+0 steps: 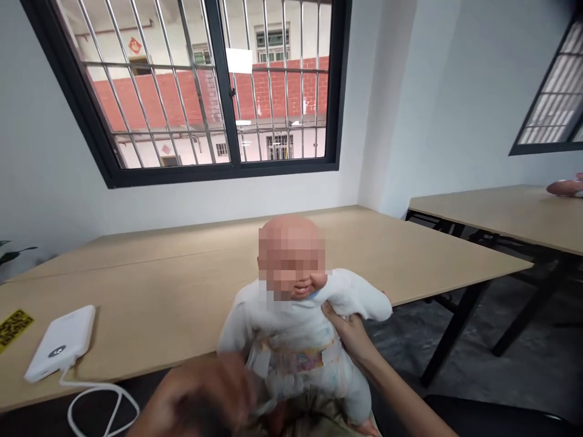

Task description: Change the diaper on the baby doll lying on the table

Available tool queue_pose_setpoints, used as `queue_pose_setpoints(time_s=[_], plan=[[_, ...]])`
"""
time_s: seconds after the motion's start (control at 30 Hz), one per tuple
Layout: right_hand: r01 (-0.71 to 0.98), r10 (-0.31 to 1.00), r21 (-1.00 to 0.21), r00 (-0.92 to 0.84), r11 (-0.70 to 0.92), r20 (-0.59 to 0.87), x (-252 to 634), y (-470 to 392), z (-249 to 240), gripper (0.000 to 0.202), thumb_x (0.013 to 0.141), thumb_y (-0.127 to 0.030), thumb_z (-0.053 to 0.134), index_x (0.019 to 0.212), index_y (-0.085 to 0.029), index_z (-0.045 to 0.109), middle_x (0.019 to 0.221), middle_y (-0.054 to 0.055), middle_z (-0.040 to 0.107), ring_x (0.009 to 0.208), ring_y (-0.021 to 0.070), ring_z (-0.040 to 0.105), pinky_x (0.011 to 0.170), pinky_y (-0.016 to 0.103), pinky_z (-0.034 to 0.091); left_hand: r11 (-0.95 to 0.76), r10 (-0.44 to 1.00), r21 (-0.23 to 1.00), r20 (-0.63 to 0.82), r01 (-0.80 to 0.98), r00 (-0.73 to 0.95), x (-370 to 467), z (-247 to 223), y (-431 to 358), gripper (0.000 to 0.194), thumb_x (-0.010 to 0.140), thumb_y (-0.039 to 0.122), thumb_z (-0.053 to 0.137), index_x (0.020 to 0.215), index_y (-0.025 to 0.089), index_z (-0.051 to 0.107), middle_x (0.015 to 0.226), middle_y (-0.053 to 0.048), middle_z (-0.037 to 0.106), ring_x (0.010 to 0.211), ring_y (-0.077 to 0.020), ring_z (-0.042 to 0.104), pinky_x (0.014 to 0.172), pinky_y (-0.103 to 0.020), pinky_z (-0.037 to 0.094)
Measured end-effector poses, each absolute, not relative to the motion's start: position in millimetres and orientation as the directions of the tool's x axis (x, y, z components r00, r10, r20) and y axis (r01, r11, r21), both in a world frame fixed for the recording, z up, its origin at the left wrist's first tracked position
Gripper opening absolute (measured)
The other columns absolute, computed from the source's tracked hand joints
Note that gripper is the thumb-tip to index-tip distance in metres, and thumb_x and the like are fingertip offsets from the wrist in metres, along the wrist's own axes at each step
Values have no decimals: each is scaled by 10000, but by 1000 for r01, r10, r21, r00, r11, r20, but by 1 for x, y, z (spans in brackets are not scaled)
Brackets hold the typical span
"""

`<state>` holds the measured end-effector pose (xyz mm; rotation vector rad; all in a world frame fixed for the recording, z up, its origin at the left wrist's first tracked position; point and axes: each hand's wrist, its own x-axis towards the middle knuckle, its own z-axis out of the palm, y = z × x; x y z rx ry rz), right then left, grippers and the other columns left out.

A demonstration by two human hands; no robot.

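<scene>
A baby doll (291,328) in a white fuzzy top sits upright on the person's lap, facing the camera, against the table's front edge. A diaper (307,361) with a coloured print shows around its waist, over white leg clothing. My right hand (348,334) grips the doll's side under its arm, with the thumb on the chest. At the lower left, my left hand (204,394) is smeared by motion beside the doll's leg; its fingers and anything in them cannot be made out.
A white power bank (64,343) with a white cable (98,388) lies on the wooden table (159,303) at the left, near a yellow code sticker (16,328). Another table (501,212) at the right bears a pink doll (565,187). A barred window is ahead.
</scene>
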<state>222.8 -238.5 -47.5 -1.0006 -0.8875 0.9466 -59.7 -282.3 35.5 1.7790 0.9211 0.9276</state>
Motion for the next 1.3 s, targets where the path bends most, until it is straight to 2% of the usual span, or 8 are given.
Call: queue_pose_setpoints(time_s=[0.2, 0.37, 0.5, 0.63, 0.77, 0.93, 1.1, 1.3], plan=[[-271, 919, -931, 372, 245, 133, 223, -237, -47, 475, 612, -509, 819, 976, -220, 725, 1119, 81, 704, 1133, 303, 618, 1045, 475, 443, -392, 913, 846, 307, 361, 270, -25, 7, -255, 408, 867, 530, 535, 743, 180, 705, 728, -46, 702, 697, -189, 631, 660, -272, 492], [-282, 890, -912, 426, 299, 160, 215, -249, -48, 478, 640, -453, 814, 1035, -203, 714, 1161, 71, 688, 1159, 276, 603, 1094, 452, 396, -687, 637, 484, 760, 542, 128, 11, -28, -292, 311, 872, 315, 614, 602, 176, 550, 591, 4, 552, 601, -132, 539, 618, -234, 423], [-266, 841, -912, 523, 313, 136, 209, -266, -61, 474, 653, -440, 803, 1050, -198, 713, 1180, 74, 679, 1181, 268, 589, 1111, 440, 376, -690, 575, 362, 800, 626, 171, 36, -47, -303, 289, 845, 340, 665, 655, 178, 521, 660, -14, 540, 687, -167, 530, 677, -277, 432], [-233, 805, -923, 581, 307, 121, 214, -285, -81, 491, 662, -428, 793, 1086, -198, 703, 1210, 81, 663, 1193, 271, 581, 1113, 451, 368, -688, 574, 363, 802, 629, 166, 36, -51, -295, 337, 797, 378, 716, 675, 189, 466, 665, 2, 507, 695, -171, 517, 681, -283, 428], [-206, 784, -931, 609, 302, 119, 223, -299, -91, 508, 684, -424, 775, 1130, -198, 685, 1255, 85, 636, 1219, 274, 560, 1117, 462, 356, -743, 596, 404, 763, 534, 251, 26, -46, -294, 269, 807, 275, 704, 742, 194, 456, 712, 10, 513, 715, -156, 529, 683, -262, 432], [-171, 768, -931, 622, 322, 152, 232, -303, -91, 557, 669, -418, 787, 1162, -189, 666, 1263, 86, 631, 1244, 283, 536, 1126, 473, 337, -776, 617, 462, 697, 429, 367, 17, -41, -295, 154, 834, 131, 598, 863, 198, 462, 812, -1, 543, 769, -141, 542, 709, -240, 442], [-163, 774, -937, 615, 309, 148, 232, -303, -89, 538, 670, -410, 789, 1149, -195, 676, 1291, 74, 613, 1262, 275, 521, 1129, 453, 346, -762, 637, 499, 694, 413, 335, 14, -44, -292, 150, 855, 61, 479, 898, 203, 455, 807, 7, 532, 750, -128, 532, 702, -227, 441], [-194, 783, -933, 609, 303, 127, 226, -303, -85, 542, 679, -414, 783, 1158, -187, 674, 1251, 83, 639, 1255, 277, 530, 1150, 463, 303, -765, 591, 432, 766, 478, 255, 24, -46, -296, 195, 835, 175, 612, 960, 195, 463, 852, -15, 528, 806, -155, 537, 740, -267, 466]])
